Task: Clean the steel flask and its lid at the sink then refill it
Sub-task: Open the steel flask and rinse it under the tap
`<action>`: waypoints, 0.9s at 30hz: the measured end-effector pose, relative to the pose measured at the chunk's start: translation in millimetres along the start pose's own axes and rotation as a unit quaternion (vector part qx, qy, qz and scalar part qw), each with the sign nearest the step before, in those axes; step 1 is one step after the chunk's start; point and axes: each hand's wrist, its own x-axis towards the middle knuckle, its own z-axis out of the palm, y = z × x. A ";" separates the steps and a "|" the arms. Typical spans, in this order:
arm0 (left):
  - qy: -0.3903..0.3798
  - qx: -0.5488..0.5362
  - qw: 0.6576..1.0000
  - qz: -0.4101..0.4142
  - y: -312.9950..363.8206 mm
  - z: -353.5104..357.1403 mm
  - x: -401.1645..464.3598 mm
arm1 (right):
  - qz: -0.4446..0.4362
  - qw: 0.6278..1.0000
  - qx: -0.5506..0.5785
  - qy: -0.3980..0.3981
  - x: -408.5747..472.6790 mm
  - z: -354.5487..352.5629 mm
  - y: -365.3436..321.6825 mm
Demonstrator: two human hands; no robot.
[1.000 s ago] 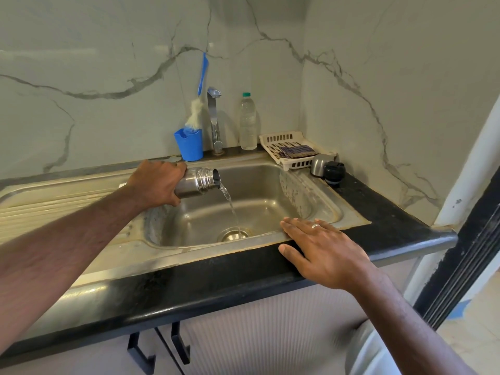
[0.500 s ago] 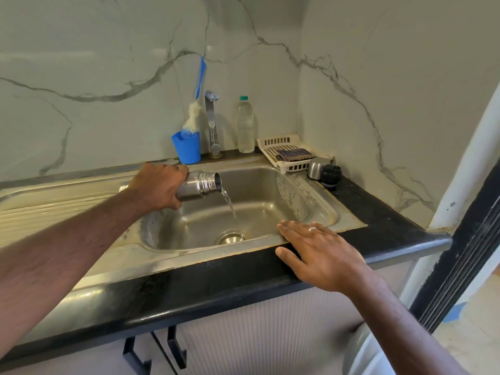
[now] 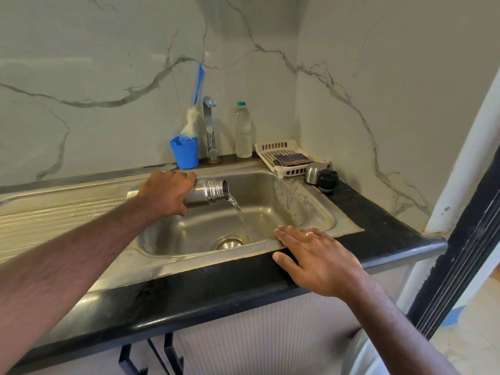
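My left hand [image 3: 167, 192] grips the steel flask [image 3: 209, 192], tipped almost level over the sink [image 3: 319, 212] with its open mouth pointing right. A thin stream of water [image 3: 239, 212] runs from the mouth down toward the drain [image 3: 228, 242]. My right hand [image 3: 319, 259] lies flat with straight fingers on the sink's front rim and the black counter edge. The flask's steel cup [image 3: 312, 172] and black lid [image 3: 328, 180] sit on the counter at the sink's back right corner.
A tap [image 3: 209, 128] stands behind the basin, with a blue cup [image 3: 184, 152] holding a blue-handled brush [image 3: 195, 104] to its left and a plastic water bottle [image 3: 243, 131] to its right. A white slotted tray [image 3: 281, 151] with a dark cloth [image 3: 290, 159] sits by the wall corner.
The flask keeps pouring into the sink, and the stream now looks a little stronger. Both hands hold about the same places; the view shifted slightly.
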 end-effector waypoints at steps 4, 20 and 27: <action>0.004 -0.009 1.000 -0.001 5.7 1.2 0.3 | -0.001 1.000 0.000 0.000 0.2 0.5 0.0; 0.045 -0.056 0.997 -0.029 29.8 15.0 3.1 | 0.001 1.000 0.002 0.003 0.3 0.7 -0.5; 0.045 -0.051 0.997 -0.030 38.9 24.1 1.0 | 0.000 1.000 0.001 0.003 0.6 0.6 -0.5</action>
